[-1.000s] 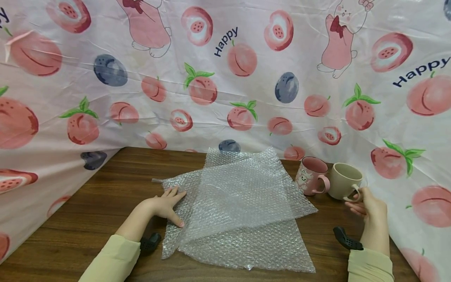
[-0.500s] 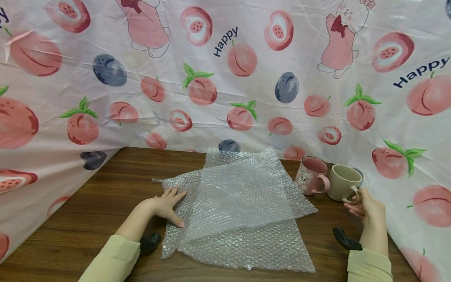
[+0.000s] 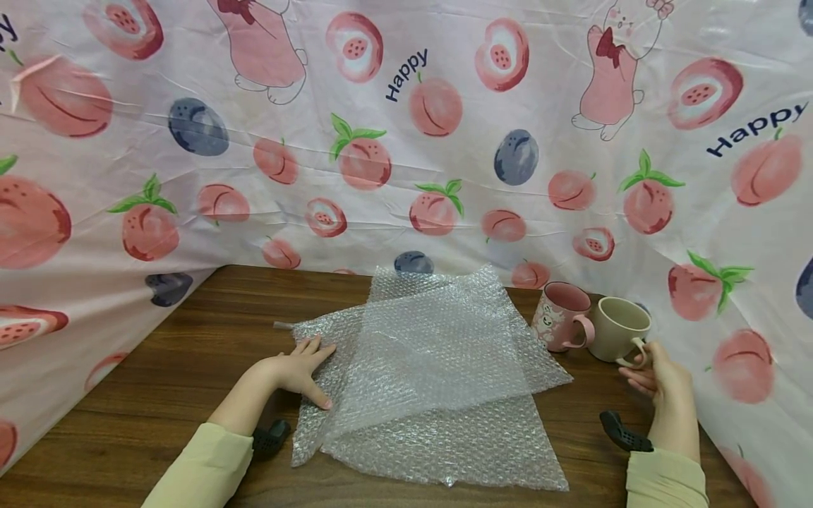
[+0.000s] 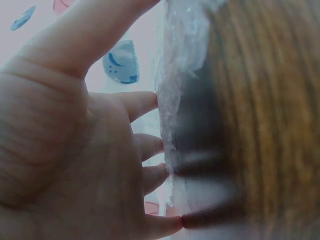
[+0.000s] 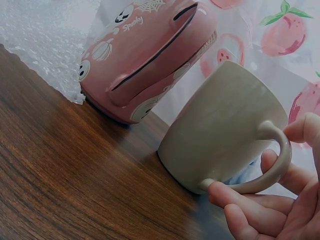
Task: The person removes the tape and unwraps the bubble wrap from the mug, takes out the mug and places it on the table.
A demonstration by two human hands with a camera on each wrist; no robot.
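Observation:
A beige mug (image 3: 617, 330) stands at the table's back right, its handle turned toward my right hand (image 3: 667, 384). The fingers of that hand hold the handle (image 5: 280, 165), as the right wrist view shows. Left of it stands a pink mug (image 3: 560, 317) with white figures, close beside the beige one. Two overlapping sheets of bubble wrap (image 3: 438, 353) lie spread over the middle of the table. My left hand (image 3: 297, 370) rests with spread fingers on their left edge; in the left wrist view its fingertips (image 4: 150, 102) touch the wrap.
The brown wooden table (image 3: 159, 395) extends to the left and front of the wrap. A fruit-print cloth (image 3: 254, 141) hangs behind and along both sides, close to the right hand. Each wrist wears a black device (image 3: 625, 432).
My right hand and the beige mug have shifted very slightly left. The cloth on the right has moved a little. My left hand and the bubble wrap stay where they were.

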